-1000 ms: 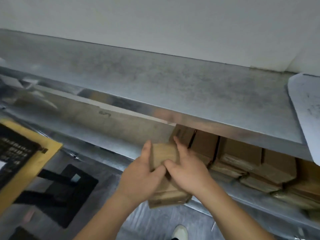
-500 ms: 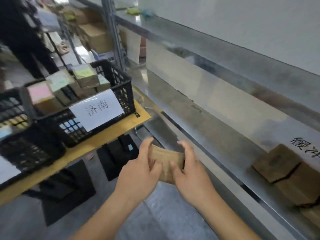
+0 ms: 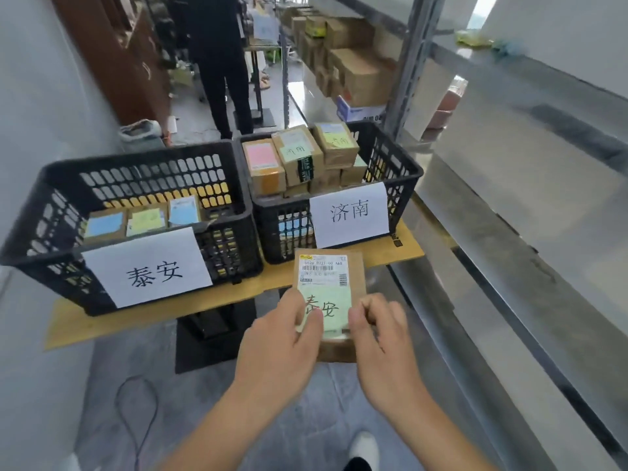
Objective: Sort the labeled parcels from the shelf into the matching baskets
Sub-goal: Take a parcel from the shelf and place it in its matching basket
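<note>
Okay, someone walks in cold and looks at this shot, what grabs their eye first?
Front and centre, the left hand and right hand share a grip on a small brown parcel whose green note reads 泰安. Just beyond it on a low wooden board stand two black baskets: the left basket signed 泰安, with a few parcels low inside, and the right basket signed 济南, heaped to the rim.

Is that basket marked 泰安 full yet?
No. The 泰安 basket holds one low row of parcels; its back wall shows bare above them.
</note>
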A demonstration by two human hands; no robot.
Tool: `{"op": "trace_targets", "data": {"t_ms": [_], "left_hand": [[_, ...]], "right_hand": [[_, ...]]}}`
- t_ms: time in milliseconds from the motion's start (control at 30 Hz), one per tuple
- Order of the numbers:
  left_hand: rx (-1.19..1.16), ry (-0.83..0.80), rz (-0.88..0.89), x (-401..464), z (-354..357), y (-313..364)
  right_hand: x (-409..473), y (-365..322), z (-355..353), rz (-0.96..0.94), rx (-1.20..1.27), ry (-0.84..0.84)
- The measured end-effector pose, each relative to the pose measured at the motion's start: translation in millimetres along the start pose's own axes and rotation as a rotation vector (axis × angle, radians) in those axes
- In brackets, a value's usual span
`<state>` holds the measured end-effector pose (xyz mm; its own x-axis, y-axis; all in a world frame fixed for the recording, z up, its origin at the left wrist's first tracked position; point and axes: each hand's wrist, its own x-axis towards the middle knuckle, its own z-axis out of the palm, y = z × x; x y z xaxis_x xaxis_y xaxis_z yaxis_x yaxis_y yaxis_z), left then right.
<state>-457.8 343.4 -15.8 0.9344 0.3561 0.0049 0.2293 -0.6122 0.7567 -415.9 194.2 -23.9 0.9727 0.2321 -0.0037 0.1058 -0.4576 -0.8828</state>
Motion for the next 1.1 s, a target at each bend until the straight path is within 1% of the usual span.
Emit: {"op": "trace_targets", "data": {"t_ms": [133, 200, 367, 567, 700, 800, 900, 1000, 1100], "left_hand": [[0.023, -0.005, -0.056, 20, -21, -16], [0.045, -0.002, -0.075, 31, -31, -24], [0.098, 0.100, -0.076, 69, -57, -48], [0.107, 0.201, -0.127, 126, -91, -72], [0.135, 0.283, -0.178, 153, -116, -94], [0.130, 0.308, -0.216, 166, -133, -114], [0.132, 0.313, -0.227, 181, -151, -137], [0.116, 0.275, -0.233, 202, -166, -165], [0.088, 0.224, -0.240, 228, -183, -197]], "right_hand": [[31, -16, 30, -0.022, 0.017, -0.048], [48, -22, 42, -0.030, 0.013, -0.100], [104, -41, 82, -0.157, 0.025, -0.236], [177, -73, 132, -0.224, 0.121, -0.398], [212, -91, 172, -0.230, 0.151, -0.532], [225, -102, 198, -0.203, 0.169, -0.604], [240, -114, 226, -0.119, 0.227, -0.631], [257, -124, 258, -0.002, 0.284, -0.622], [276, -138, 288, 0.049, 0.295, -0.563]]}}
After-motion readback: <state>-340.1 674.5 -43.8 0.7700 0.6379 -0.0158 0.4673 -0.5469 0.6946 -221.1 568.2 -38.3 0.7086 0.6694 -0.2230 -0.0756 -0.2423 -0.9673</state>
